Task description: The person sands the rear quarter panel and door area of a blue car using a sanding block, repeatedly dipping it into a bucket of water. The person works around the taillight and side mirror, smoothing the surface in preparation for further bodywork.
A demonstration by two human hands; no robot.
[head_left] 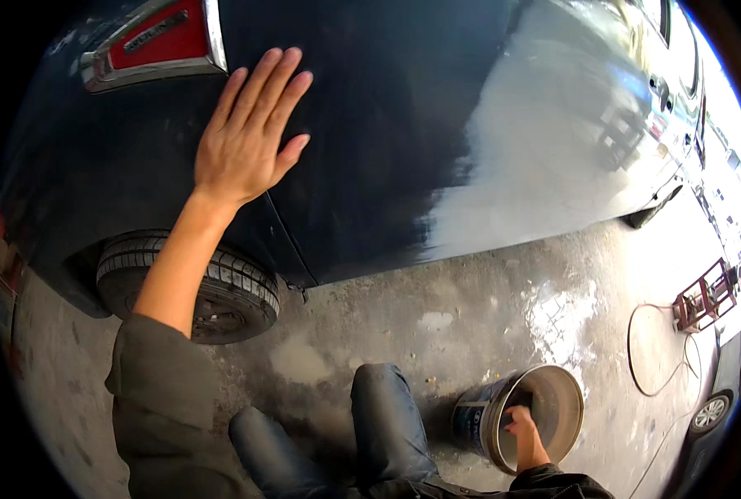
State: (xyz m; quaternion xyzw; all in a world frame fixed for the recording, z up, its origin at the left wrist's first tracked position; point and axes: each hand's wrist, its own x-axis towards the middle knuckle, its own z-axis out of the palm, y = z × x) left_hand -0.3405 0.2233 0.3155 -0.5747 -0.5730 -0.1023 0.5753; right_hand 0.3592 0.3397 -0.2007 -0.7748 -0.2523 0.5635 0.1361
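My left hand [250, 137] lies flat against the dark car panel [370, 125], fingers stretched out and thumb apart. It is just below and right of a red trim piece [158, 37] with a chrome surround. My right hand [518, 420] reaches down inside a round bucket [571, 453] with a dark blue outside. Its fingers are curled in beside something dark, too shadowed to name. Further right, the dark finish gives way to a pale, glossy area [545, 125] with a ragged edge.
A car wheel [237, 291] sits under the panel by my left forearm. The concrete floor [362, 333] has wet, shiny patches. To the right are a reddish-brown metal frame stand [704, 298], a hose or cable [630, 349] and another car's wheel [711, 412].
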